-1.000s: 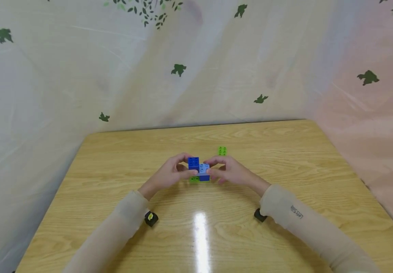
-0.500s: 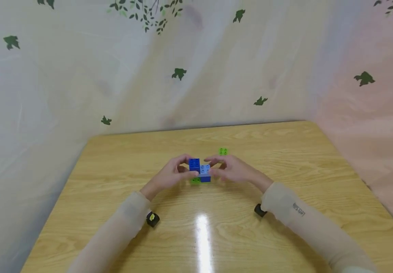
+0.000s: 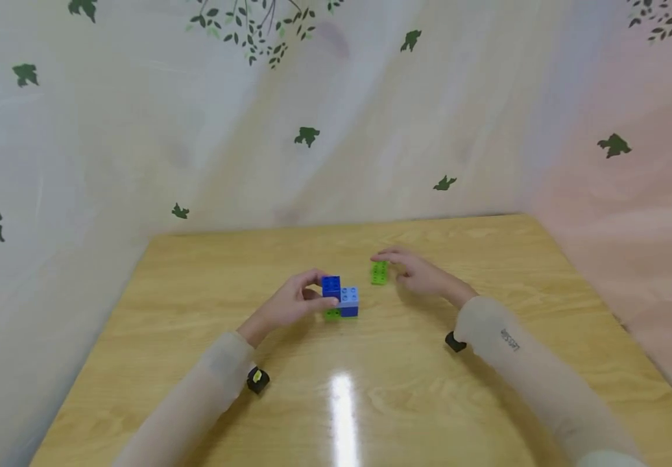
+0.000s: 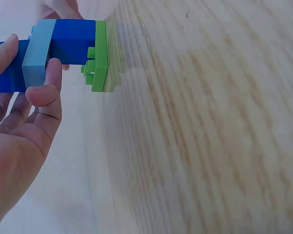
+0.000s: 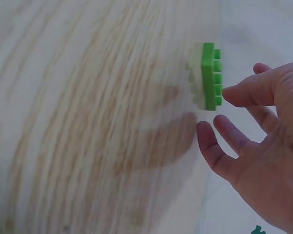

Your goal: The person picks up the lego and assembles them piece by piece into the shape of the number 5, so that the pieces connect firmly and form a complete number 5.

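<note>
A stack of building bricks stands on the wooden table, with a green flat brick (image 3: 333,314) at the bottom. Above it come a dark blue brick (image 4: 73,41), a thin light blue brick (image 3: 349,297) and, offset to the left, another dark blue brick (image 3: 331,285). My left hand (image 3: 286,303) pinches the upper part of this stack between thumb and fingers. To the right lies a loose green flat brick (image 3: 379,273), studs up. Over its far right side hovers my right hand (image 3: 420,272), fingers loosely spread; in the right wrist view the thumb (image 5: 249,93) is close to the studs, contact unclear.
The wooden table (image 3: 429,402) reaches to a cloth backdrop (image 3: 225,130) printed with leaves and birds. Black wrist devices show under both sleeves, the left one (image 3: 258,380) and the right one (image 3: 455,341), near the tabletop.
My right hand has left the light blue brick and moved right and away from me to the loose green brick. The left hand keeps its grip on the stack.
</note>
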`<state>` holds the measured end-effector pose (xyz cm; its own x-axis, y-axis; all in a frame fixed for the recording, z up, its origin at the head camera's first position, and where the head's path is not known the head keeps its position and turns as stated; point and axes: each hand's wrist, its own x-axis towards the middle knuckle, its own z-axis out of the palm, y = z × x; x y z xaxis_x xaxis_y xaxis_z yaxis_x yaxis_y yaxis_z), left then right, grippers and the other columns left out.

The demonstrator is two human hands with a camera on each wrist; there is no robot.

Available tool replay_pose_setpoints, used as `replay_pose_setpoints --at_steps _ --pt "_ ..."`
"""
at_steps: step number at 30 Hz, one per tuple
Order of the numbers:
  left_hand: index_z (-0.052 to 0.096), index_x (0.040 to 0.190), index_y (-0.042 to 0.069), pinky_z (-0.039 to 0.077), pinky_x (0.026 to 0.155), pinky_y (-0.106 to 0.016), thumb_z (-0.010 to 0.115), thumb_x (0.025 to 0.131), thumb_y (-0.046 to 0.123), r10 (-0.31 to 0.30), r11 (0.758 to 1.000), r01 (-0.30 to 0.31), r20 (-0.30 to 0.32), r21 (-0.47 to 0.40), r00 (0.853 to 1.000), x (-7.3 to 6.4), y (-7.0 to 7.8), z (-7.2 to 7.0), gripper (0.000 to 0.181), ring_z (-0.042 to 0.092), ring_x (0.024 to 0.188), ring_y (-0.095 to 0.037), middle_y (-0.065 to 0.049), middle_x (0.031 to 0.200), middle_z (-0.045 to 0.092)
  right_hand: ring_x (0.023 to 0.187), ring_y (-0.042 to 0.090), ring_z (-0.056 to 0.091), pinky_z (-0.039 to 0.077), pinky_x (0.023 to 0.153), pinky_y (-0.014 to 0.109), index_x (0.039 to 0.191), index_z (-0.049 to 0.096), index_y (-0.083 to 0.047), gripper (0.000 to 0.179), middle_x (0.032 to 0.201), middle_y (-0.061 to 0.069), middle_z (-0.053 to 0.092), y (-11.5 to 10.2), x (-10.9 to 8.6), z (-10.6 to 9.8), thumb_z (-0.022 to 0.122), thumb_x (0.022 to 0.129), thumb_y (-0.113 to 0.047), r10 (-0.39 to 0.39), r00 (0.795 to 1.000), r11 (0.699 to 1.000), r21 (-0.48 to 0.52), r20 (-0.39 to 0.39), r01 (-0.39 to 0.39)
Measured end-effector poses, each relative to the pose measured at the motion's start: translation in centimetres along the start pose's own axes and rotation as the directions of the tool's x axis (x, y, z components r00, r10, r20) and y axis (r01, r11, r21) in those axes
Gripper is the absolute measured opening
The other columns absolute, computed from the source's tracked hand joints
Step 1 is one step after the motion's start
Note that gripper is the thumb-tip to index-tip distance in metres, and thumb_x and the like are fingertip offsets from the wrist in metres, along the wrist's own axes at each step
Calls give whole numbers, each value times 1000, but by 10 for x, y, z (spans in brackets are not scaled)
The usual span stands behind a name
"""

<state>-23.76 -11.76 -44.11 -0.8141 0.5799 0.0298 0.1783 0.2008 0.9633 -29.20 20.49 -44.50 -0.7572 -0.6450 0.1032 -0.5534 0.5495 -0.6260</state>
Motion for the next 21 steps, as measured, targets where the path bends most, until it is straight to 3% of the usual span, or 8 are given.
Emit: replay_pose_setpoints --at_steps 3,8,13,21 --pt "59 126 6 58 86 -42 75 95 21 -26 1000 26 0 9 1000 -1 1 0 38 71 98 -32 -11 113 67 142 45 35 33 112 62 149 49 -5 61 153 26 38 7 6 4 53 91 17 -24 998 998 -60 64 28" --pt "58 128 7 57 85 -47 75 95 26 -39 999 39 14 14 999 -1 4 -1 42 70 99 -31 -10 113 68 131 42 46 35 111 61 138 61 -4 46 140 23 52 6 12 8 66 94 6 -51 996 987 -151 78 62" --pt "58 127 8 57 86 -49 74 95 24 -44 999 43 32 20 999 -2 7 -4 39 70 101 -32 -12 115 64 120 34 52 33 107 59 130 69 -10 36 128 16 58 -1 12 12 71 95 -4 -13 997 976 -214 76 29" --pt "58 130 10 56 85 -50 75 95 27 -64 998 63 53 27 997 -2 6 -6 42 70 102 -32 -14 122 58 123 34 51 32 108 57 133 66 -10 38 129 15 62 -9 9 12 71 95 -6 50 996 967 -251 73 -30"
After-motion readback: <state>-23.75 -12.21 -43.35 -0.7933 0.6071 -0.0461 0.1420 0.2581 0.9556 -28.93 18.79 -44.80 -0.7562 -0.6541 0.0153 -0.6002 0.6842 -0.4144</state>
